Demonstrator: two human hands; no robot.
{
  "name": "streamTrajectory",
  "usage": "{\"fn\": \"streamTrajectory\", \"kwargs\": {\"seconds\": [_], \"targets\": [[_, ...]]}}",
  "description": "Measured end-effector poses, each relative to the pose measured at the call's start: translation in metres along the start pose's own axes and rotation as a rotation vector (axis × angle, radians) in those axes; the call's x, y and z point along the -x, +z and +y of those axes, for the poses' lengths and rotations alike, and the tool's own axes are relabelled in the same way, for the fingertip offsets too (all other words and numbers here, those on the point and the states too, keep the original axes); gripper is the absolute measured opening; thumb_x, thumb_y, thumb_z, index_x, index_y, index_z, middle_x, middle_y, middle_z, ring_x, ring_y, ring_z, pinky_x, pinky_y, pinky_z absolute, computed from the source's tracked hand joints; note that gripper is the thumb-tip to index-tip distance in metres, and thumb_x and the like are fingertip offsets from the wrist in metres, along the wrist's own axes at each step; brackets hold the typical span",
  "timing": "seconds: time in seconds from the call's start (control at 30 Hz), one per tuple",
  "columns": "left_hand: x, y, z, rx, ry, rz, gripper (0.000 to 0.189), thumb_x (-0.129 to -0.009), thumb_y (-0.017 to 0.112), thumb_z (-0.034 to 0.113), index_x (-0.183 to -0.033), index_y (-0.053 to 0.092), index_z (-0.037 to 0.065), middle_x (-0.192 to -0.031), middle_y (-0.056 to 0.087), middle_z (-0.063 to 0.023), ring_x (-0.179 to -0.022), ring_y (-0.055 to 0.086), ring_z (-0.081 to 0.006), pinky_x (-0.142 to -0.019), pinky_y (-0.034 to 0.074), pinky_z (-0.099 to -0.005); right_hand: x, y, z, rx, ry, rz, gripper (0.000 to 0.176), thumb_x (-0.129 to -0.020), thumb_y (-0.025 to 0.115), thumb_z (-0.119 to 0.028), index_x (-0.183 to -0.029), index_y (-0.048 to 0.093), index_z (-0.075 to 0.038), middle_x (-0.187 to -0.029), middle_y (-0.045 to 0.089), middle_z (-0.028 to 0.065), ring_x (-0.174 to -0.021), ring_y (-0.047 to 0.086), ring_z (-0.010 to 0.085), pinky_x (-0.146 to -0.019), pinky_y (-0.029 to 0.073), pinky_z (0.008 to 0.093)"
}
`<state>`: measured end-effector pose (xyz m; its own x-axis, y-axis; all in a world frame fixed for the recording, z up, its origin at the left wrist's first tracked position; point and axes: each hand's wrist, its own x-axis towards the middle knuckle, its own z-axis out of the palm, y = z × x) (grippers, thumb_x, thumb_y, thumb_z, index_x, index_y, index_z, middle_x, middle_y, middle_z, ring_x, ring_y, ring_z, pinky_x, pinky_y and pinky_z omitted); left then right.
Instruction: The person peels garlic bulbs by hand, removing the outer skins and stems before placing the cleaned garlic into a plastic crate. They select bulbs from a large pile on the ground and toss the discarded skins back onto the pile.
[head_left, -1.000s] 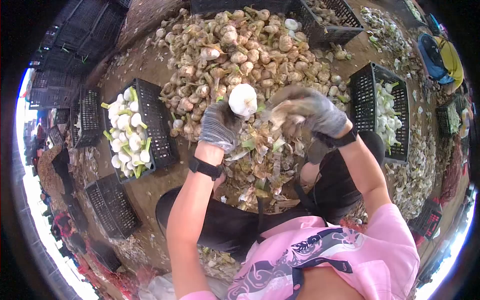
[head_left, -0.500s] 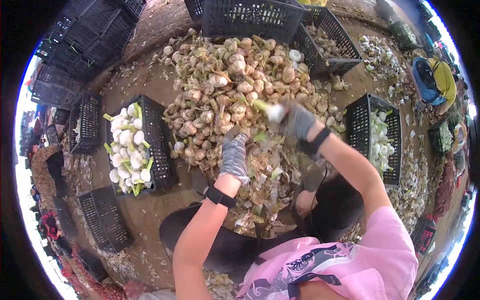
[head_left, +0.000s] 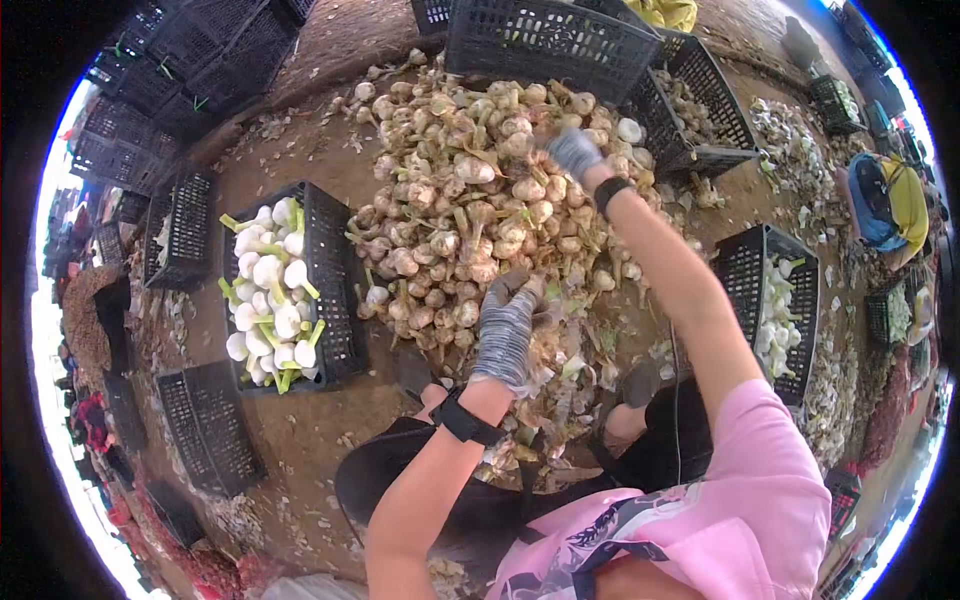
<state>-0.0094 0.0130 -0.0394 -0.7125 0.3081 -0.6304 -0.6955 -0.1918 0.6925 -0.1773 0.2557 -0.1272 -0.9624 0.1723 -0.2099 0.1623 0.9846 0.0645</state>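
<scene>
Both my hands wear grey knit gloves. My left hand (head_left: 505,325) is at the near edge of a heap of unpeeled garlic bulbs (head_left: 415,235), fingers curled around a brownish garlic bulb (head_left: 535,289) that they partly cover. Over the upper right of the heap is my right hand (head_left: 577,155), smeared by motion; whether it holds anything is not visible. Two clean white bulbs, one of them a white garlic bulb (head_left: 630,130), lie just right of it. Loose garlic skins (head_left: 570,385) cover the ground below my left hand.
Left of the heap, a black crate (head_left: 335,290) holds white garlic with green stems; another black crate (head_left: 740,258) with white garlic stands right. A large crate (head_left: 550,45) and a crate of unpeeled garlic (head_left: 708,155) are behind. Stacked crates (head_left: 205,60) stand at far left.
My right hand has moved away over the upper heap; the white green-stemmed garlic bulb it held no longer shows. My left hand stays near the heap's front edge. The whole view has shifted slightly.
</scene>
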Motion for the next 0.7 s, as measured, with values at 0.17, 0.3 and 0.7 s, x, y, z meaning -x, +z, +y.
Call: {"fn": "streamTrajectory", "kwargs": {"seconds": [0.17,0.3,0.7], "targets": [[0.004,0.005,0.013,-0.029,-0.05,0.045,0.031,-0.083,0.055,0.012,-0.112,0.047,0.005,-0.085,0.057,-0.005,-0.07,0.056,-0.0147,-0.06,0.05,-0.0269,0.034,0.036,-0.045,-0.646,0.333,0.072,0.031,-0.072,0.059,-0.026,-0.09,0.055,-0.001,-0.088,0.057,0.0221,-0.085,0.056,0.0336,-0.069,0.045,0.0417],[-0.005,-0.002,0.004,-0.007,0.049,0.067,0.038,-0.079,0.058,0.006,-0.114,0.043,0.003,-0.097,0.052,-0.0076,-0.065,0.055,-0.0129,-0.051,0.048,-0.0249,0.061,0.039,-0.029,-0.613,0.164,0.417,0.019,-0.073,0.061,-0.017,-0.077,0.055,0.0,-0.067,0.055,0.0188,-0.061,0.055,0.0293,-0.055,0.044,0.0362],[0.009,0.012,0.012,0.008,0.316,-0.514,0.057,-0.071,0.064,0.0,-0.121,0.04,0.01,-0.111,0.05,-0.0053,-0.099,0.051,-0.0167,-0.083,0.047,-0.03,0.236,-0.072,-0.008,-1.873,-0.264,-0.058,0.033,-0.077,0.063,-0.017,-0.106,0.055,-0.003,-0.098,0.059,0.0028,-0.086,0.055,0.0106,-0.075,0.046,0.0257]]}}
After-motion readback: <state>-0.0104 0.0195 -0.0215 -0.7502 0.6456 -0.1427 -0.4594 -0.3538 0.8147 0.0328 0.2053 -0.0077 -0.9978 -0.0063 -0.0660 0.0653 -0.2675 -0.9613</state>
